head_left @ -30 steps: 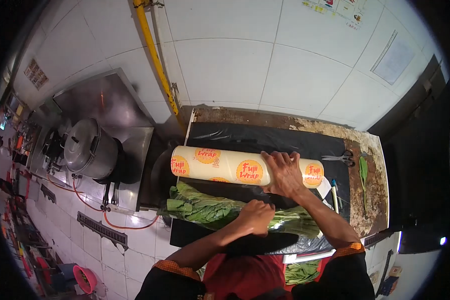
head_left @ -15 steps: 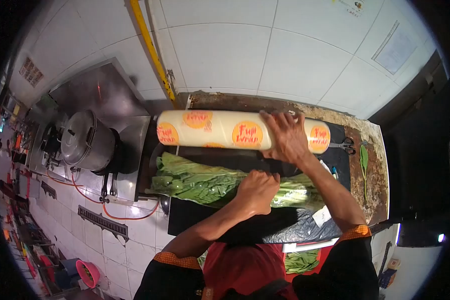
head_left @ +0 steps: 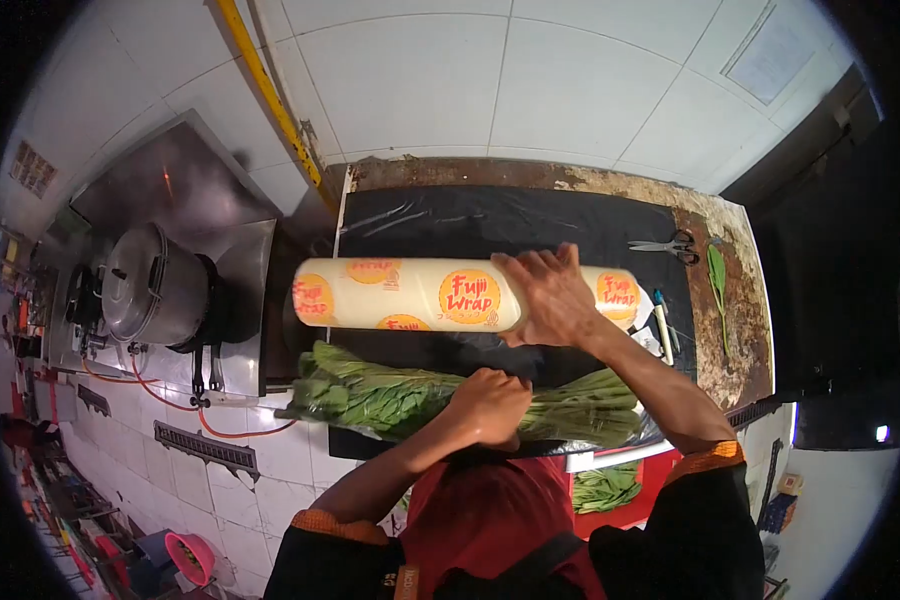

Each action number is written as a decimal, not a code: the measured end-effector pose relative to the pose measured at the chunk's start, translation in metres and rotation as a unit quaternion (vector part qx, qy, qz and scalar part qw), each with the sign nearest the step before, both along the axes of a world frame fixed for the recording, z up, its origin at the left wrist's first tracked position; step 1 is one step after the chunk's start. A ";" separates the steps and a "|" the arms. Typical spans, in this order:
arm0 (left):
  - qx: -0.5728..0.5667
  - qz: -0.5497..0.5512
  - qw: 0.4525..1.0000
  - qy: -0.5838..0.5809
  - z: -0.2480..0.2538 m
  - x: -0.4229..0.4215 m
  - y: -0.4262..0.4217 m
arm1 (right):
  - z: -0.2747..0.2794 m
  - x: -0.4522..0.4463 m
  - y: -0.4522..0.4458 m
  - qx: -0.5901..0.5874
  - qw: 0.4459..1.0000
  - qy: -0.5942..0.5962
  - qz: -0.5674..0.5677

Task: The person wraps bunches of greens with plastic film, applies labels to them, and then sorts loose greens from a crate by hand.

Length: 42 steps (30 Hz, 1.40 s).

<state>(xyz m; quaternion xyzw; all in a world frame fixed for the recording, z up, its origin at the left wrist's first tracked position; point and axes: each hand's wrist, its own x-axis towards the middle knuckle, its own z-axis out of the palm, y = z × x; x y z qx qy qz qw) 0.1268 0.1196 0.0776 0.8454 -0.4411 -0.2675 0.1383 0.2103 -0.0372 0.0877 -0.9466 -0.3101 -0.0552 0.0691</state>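
Note:
My left hand (head_left: 490, 405) is closed around the middle of a long bundle of leafy greens (head_left: 380, 393) wrapped in clear film, leaves to the left and stems to the right. Fingers of my right hand (head_left: 550, 298) are wrapped over a thick roll of cling wrap (head_left: 400, 293), printed "Fuji Wrap", right of its middle. The roll lies crosswise just beyond the greens. Both are over a black-covered table (head_left: 490, 215). How far the roll is from the surface I cannot tell.
Scissors (head_left: 665, 246), a white marker (head_left: 663, 328) and a loose green leaf (head_left: 718, 290) lie at the right. A lidded pot (head_left: 155, 285) stands on the stove at left. More greens (head_left: 607, 487) sit in a red container (head_left: 660, 485) below the table's near edge.
The roll has come away from the back of the table towards me, in my right hand, uncovering the scissors. The greens have shifted nearer the front edge under my left hand.

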 end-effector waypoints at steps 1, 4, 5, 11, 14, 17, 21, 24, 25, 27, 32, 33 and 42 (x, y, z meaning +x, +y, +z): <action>0.003 0.005 1.000 0.001 -0.009 0.004 -0.001 | -0.013 0.001 0.001 0.008 1.000 -0.005 0.013; 0.045 -0.005 0.995 0.085 -0.035 0.017 0.000 | -0.038 0.000 0.002 -0.008 1.000 0.022 0.018; 0.034 -0.007 0.995 0.088 -0.047 0.020 0.001 | -0.041 0.001 0.001 0.000 1.000 0.008 0.015; -0.070 0.075 0.990 0.096 -0.070 0.029 -0.002 | -0.033 -0.021 0.024 -0.011 0.999 -0.012 -0.036; -0.055 0.070 0.988 0.127 -0.061 0.028 0.003 | -0.045 -0.027 0.025 0.089 0.994 0.011 -0.059; -0.090 0.115 0.987 0.071 -0.039 0.016 0.037 | -0.051 -0.027 0.024 0.078 0.994 -0.042 -0.063; -0.029 0.141 0.986 0.081 -0.020 0.020 0.114 | -0.054 -0.025 0.023 0.078 0.994 -0.030 -0.071; 0.056 0.199 0.976 0.069 -0.016 0.018 0.129 | -0.052 -0.026 0.024 0.088 0.993 -0.031 -0.073; 0.110 0.196 0.966 0.128 -0.016 0.020 0.129 | -0.051 -0.026 0.024 0.093 0.992 -0.029 -0.077; 0.163 0.191 0.950 0.186 -0.011 0.021 0.129 | -0.051 -0.024 0.024 0.099 0.992 -0.021 -0.072; 0.164 0.227 0.945 0.170 -0.016 0.002 0.147 | -0.047 -0.028 0.018 0.175 0.982 0.037 -0.064; 0.193 0.218 0.948 0.127 -0.010 0.001 0.144 | -0.055 -0.028 0.016 0.201 0.978 0.022 -0.058; -0.031 0.111 0.990 -0.080 -0.027 -0.004 0.015 | -0.046 -0.027 0.005 0.167 0.985 -0.015 -0.040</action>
